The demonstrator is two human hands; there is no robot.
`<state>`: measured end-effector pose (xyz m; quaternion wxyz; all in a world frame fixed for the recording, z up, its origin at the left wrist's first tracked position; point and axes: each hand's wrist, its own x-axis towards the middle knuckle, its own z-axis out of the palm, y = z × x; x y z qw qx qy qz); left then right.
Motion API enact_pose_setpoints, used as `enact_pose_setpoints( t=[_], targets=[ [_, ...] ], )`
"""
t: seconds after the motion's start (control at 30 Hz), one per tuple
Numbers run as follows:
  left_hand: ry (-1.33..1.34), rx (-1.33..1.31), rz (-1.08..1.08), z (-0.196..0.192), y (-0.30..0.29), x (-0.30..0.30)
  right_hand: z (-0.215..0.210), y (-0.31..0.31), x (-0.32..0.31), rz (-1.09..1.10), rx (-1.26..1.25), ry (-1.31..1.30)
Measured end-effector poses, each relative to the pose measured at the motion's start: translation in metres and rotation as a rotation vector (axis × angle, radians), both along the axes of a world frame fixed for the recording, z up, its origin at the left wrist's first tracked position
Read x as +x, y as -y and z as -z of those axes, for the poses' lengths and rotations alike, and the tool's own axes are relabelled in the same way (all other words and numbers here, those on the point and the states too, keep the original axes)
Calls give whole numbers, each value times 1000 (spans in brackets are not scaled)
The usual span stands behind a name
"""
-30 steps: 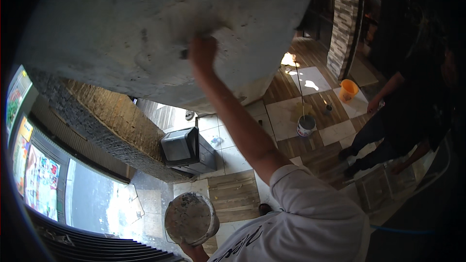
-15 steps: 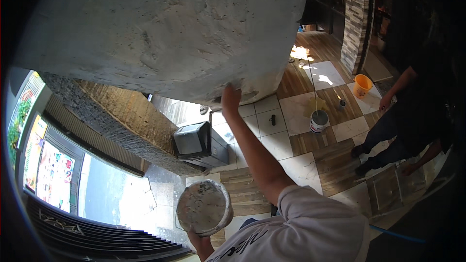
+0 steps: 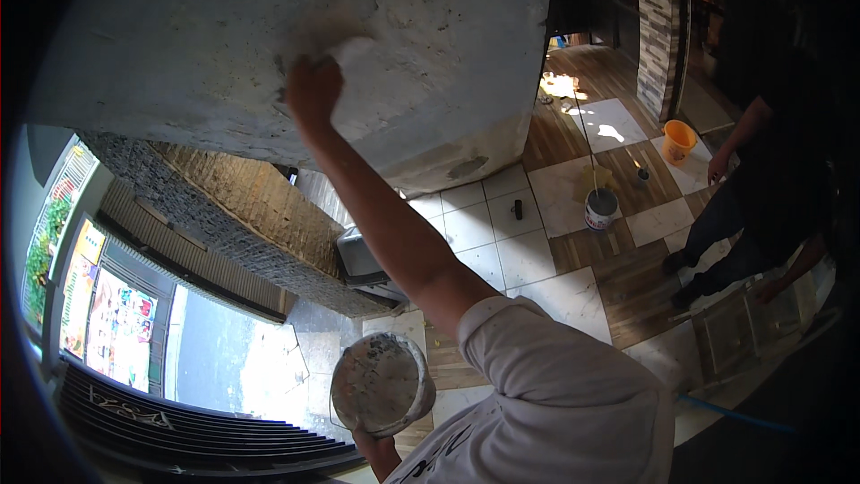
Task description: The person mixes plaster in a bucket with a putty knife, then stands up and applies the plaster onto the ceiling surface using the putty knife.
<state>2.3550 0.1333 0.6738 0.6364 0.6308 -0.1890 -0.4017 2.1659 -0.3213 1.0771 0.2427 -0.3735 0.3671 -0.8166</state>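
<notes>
Bucket (image 3: 381, 378) sits in left hand (image 3: 369, 446), right hand (image 3: 315, 88) clenching blurred tool (image 3: 355, 52).

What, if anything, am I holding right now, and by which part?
Your left hand holds a round, smeared tub by its near edge. Anything in your right hand, at the grey wall, is too blurred to tell.

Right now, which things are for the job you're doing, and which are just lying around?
In the job, it seems:
round tub, held in the left hand
grey wall, with the closed right hand at it

Probably just lying about:
orange bucket
small dark thing on the pale tiles
white bucket, though it might be for the job
</notes>
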Motion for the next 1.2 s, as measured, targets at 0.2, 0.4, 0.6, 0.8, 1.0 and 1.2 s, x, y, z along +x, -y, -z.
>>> enact_pose_setpoints(
  t=[0.2, 0.4, 0.6, 0.8, 1.0, 1.2],
  targets=[
    [-542, -320, -184, -12, -17, 16, -5, -73, 14, -387, -257, 279],
    [-560, -359, -194, -14, -34, 17, 159, -93, -7, -212, 112, -148],
    [-613, -260, -297, 0, -56, 19, 298, -41, 47, -692, 442, 559],
    [-550, -400, -347, -17, -57, -3, 229, 139, 187, 406, 247, -763],
    [-574, -462, -449, -18, -61, 3, 76, 103, 215, 84, 404, 211],
    [-529, -555, -456, -13, -52, 21, 10, 33, 214, -68, 331, 263]
  ],
)
